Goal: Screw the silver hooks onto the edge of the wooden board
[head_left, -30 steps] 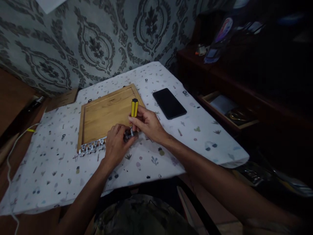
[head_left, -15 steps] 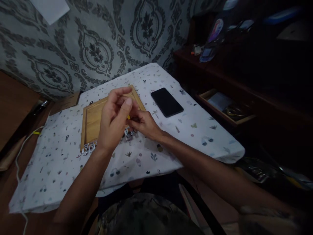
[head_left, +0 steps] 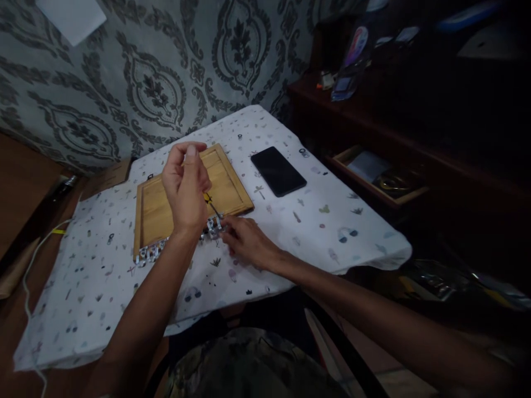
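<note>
My left hand (head_left: pixel 186 185) is curled closed above a framed wooden panel (head_left: pixel 226 177), around a screwdriver (head_left: pixel 208 199) with a yellow and black handle. Most of the handle is hidden by the fingers, and its thin shaft slants down toward the panel's near edge. My right hand (head_left: pixel 249 239) pinches a shiny metal hinge-like piece (head_left: pixel 214 225) at that edge, close to the screwdriver's tip. More shiny metal pieces (head_left: pixel 149 252) sit along the same edge to the left, partly behind my left forearm.
A black phone (head_left: pixel 279 171) lies right of the panel on the patterned white tablecloth (head_left: pixel 323 232). Cardboard (head_left: pixel 108 179) and a white cable (head_left: pixel 28 287) are at the left. On the right stand an open drawer (head_left: pixel 398 200) and a clear bottle (head_left: pixel 352 61).
My hands have drawn apart: the left moved slightly left, the right lower, to the metal piece. More of the screwdriver and panel now shows. The whole view has shifted a little.
</note>
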Available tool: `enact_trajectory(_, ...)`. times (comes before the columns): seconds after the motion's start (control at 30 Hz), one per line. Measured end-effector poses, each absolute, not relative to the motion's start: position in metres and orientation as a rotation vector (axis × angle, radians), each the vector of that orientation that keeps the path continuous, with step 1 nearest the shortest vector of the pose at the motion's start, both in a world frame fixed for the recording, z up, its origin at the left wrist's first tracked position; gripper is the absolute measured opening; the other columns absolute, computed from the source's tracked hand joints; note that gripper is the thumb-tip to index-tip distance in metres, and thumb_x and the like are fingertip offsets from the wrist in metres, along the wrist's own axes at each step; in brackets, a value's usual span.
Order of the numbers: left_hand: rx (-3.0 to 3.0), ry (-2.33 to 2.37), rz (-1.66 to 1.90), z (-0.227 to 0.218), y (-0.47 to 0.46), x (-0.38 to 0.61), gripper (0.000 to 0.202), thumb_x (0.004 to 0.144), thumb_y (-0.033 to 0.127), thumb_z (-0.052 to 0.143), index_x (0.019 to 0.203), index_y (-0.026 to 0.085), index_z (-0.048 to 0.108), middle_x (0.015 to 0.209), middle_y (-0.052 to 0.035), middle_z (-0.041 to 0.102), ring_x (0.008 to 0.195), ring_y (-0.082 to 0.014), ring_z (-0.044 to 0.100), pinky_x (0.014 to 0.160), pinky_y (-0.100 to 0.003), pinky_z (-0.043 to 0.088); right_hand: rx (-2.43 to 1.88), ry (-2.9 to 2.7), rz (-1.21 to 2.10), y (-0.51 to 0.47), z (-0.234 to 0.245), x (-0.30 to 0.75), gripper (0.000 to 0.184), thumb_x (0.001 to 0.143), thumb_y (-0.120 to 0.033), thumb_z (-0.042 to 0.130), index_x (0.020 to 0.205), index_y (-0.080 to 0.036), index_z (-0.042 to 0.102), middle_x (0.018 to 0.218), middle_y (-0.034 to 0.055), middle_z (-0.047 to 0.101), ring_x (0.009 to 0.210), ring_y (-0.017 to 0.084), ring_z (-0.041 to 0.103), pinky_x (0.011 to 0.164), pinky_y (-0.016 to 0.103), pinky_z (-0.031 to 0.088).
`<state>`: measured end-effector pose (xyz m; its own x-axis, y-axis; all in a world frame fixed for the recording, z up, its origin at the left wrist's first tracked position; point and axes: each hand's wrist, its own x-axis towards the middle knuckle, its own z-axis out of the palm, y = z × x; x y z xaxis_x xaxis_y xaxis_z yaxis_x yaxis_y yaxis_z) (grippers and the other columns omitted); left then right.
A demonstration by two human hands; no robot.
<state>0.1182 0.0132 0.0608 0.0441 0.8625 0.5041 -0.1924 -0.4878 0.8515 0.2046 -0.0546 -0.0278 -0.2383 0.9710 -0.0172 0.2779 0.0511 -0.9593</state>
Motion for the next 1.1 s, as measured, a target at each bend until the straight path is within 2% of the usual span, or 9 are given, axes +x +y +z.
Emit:
enact_trajectory(0.17, 1.474, 0.665, 1.564, 0.061, 0.016, 0.124, 0.032, 0.092, 0.049, 0.071, 0.079, 0.021, 0.061, 0.048, 0.0095, 0.023, 0.040, -0.0061, 0.017, 0.041, -0.025, 0.012, -1.175, -1.400, 1.565, -0.048, -0.028, 0.206, 0.022, 0.092, -0.006, 0.050, 0.075, -0.019, 0.053, 0.060, -0.0038, 0.062, 0.049, 0.010, 0.061, 0.050, 0.020, 0.044)
enact_trajectory(0.3, 1.511, 0.636, 1.462, 0.063, 0.019, 0.124, 0.037, 0.089, 0.055, 0.073, 0.077, 0.021, 0.062, 0.045, 0.0097, 0.021, 0.037, -0.0050, 0.017, 0.040, -0.025, 0.012, -1.169, -1.376, 1.525, -0.048, -0.027, 0.209, 0.019, 0.092, -0.008, 0.053, 0.077, -0.019, 0.057, 0.063, -0.0020, 0.065, 0.054, 0.011, 0.064, 0.054, 0.020, 0.047)
enact_trajectory(0.47, 1.526, 0.513, 1.150, 0.072, 0.026, 0.116, 0.034, 0.088, 0.052, 0.072, 0.078, 0.020, 0.066, 0.043, 0.0121, 0.015, 0.035, -0.0049, 0.008, 0.035, -0.022, 0.012, -1.188, -1.344, 1.501, -0.048, -0.030, 0.208, 0.020, 0.091, -0.005, 0.053, 0.077, -0.019, 0.057, 0.059, -0.0026, 0.065, 0.052, 0.011, 0.062, 0.058, 0.022, 0.049)
enact_trajectory(0.6, 1.547, 0.378, 0.905, 0.074, 0.031, 0.113, 0.030, 0.090, 0.047, 0.071, 0.080, 0.019, 0.068, 0.045, 0.0126, 0.014, 0.034, -0.0038, 0.007, 0.035, -0.019, 0.011, -1.158, -1.341, 1.502, -0.047, -0.032, 0.208, 0.021, 0.091, -0.004, 0.051, 0.078, -0.019, 0.058, 0.060, -0.0032, 0.065, 0.054, 0.011, 0.063, 0.058, 0.021, 0.049)
enact_trajectory(0.7, 1.581, 0.425, 0.966, 0.069, 0.034, 0.115, 0.026, 0.088, 0.046, 0.074, 0.087, 0.021, 0.069, 0.045, 0.0115, 0.023, 0.035, -0.0053, 0.015, 0.035, -0.020, 0.015, -1.150, -1.380, 1.466, -0.048, -0.033, 0.208, 0.020, 0.091, -0.003, 0.051, 0.079, -0.018, 0.059, 0.061, -0.0035, 0.065, 0.054, 0.010, 0.062, 0.059, 0.021, 0.049)
enact_trajectory(0.8, 1.615, 0.599, 1.047, 0.065, 0.033, 0.116, 0.019, 0.087, 0.039, 0.074, 0.098, 0.026, 0.068, 0.054, 0.0061, 0.044, 0.041, -0.0095, 0.031, 0.040, -0.023, 0.027, -1.163, -1.399, 1.441, -0.050, -0.033, 0.209, 0.019, 0.091, -0.005, 0.052, 0.081, -0.018, 0.060, 0.060, -0.0031, 0.065, 0.055, 0.011, 0.063, 0.061, 0.022, 0.048)
enact_trajectory(0.9, 1.559, 0.751, 1.171, 0.062, 0.029, 0.116, 0.009, 0.087, 0.027, 0.069, 0.095, 0.028, 0.066, 0.062, 0.0028, 0.052, 0.048, -0.0125, 0.042, 0.046, -0.027, 0.038, -1.182, -1.411, 1.427, -0.051, -0.032, 0.210, 0.017, 0.092, -0.005, 0.053, 0.082, -0.018, 0.060, 0.060, -0.0027, 0.065, 0.056, 0.012, 0.063, 0.061, 0.023, 0.047)
enact_trajectory(1.0, 1.448, 0.830, 1.287, 0.061, 0.028, 0.116, 0.007, 0.085, 0.021, 0.065, 0.090, 0.026, 0.063, 0.056, 0.0058, 0.041, 0.043, -0.0104, 0.032, 0.042, -0.024, 0.028, -1.205, -1.433, 1.412, -0.051, -0.029, 0.210, 0.018, 0.091, -0.004, 0.054, 0.081, -0.018, 0.060, 0.061, -0.0022, 0.066, 0.056, 0.012, 0.063, 0.063, 0.024, 0.046)
enact_trajectory(1.1, 1.406, 0.830, 1.351, 0.058, 0.032, 0.115, 0.006, 0.086, 0.022, 0.066, 0.087, 0.025, 0.061, 0.051, 0.0087, 0.030, 0.040, -0.0078, 0.020, 0.039, -0.022, 0.014, -1.230, -1.445, 1.403, -0.051, -0.027, 0.211, 0.017, 0.091, -0.005, 0.055, 0.080, -0.018, 0.059, 0.062, -0.0017, 0.067, 0.057, 0.012, 0.063, 0.065, 0.024, 0.046)
